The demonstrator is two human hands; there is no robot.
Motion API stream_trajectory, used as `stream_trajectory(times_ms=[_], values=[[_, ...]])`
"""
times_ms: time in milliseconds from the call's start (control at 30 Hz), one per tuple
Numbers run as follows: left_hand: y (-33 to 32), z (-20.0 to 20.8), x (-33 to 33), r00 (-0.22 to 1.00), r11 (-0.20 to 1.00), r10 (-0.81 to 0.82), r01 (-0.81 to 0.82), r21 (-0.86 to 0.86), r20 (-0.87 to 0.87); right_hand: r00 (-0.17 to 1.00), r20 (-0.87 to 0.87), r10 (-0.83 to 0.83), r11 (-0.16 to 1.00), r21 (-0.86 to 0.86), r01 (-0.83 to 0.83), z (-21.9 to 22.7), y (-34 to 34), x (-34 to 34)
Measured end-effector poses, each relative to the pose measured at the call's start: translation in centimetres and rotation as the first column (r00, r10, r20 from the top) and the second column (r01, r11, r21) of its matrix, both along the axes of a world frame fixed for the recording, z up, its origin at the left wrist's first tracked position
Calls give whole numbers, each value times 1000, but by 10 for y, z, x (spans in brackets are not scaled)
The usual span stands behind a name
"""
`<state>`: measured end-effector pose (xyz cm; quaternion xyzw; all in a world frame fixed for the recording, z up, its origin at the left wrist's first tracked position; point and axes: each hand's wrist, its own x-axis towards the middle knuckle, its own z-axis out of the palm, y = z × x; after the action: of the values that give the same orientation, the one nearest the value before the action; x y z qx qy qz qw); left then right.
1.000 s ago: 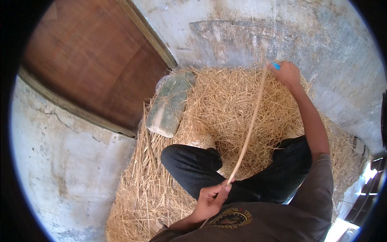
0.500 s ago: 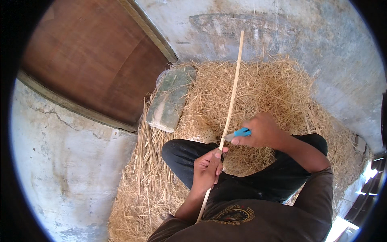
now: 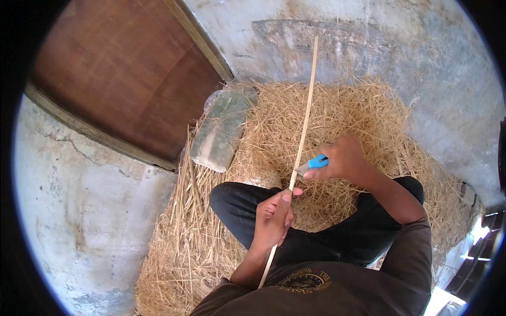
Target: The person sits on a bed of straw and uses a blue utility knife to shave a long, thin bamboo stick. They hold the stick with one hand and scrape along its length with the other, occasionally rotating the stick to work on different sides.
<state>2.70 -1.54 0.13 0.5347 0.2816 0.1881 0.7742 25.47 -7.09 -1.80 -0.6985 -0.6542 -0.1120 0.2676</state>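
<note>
A long, thin, pale bamboo strip (image 3: 307,117) slants from beside my body up toward the far wall. My left hand (image 3: 274,216) is closed around its lower part, thumb pressed along it. In my right hand (image 3: 341,159) is a blue-handled utility knife (image 3: 318,161). Its blade points left and meets the strip a little beyond my left thumb. The fingers of my right hand wrap round the handle and hide part of it. The strip's lower end passes beneath my left forearm side, against my dark shirt.
Loose straw-like shavings (image 3: 363,113) cover the floor around my crossed legs. A greenish stone block (image 3: 224,129) lies at the far left by a brown wooden panel (image 3: 121,79). Several thin strips (image 3: 192,195) lie left of my knee. Weathered walls (image 3: 411,47) stand close around.
My right hand with the utility knife has moved slightly farther up along the bamboo strip. My left hand keeps its hold, and the strip stays nearly in place.
</note>
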Motion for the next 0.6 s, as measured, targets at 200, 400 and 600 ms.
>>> stream_trajectory(times_ms=[200, 400, 600], values=[[-19, 22, -1, 993, 989, -108, 102, -104, -52, 916, -115, -383, 910, -220, 353, 0, 17, 52], [-18, 28, 4, 999, 997, -14, 11, -75, -39, 949, -83, -303, 923, -272, 271, 4, 6, 10], [3, 6, 5, 995, 997, 76, -75, -17, 62, 955, -278, -104, 994, -70, 88, 7, -6, 9]])
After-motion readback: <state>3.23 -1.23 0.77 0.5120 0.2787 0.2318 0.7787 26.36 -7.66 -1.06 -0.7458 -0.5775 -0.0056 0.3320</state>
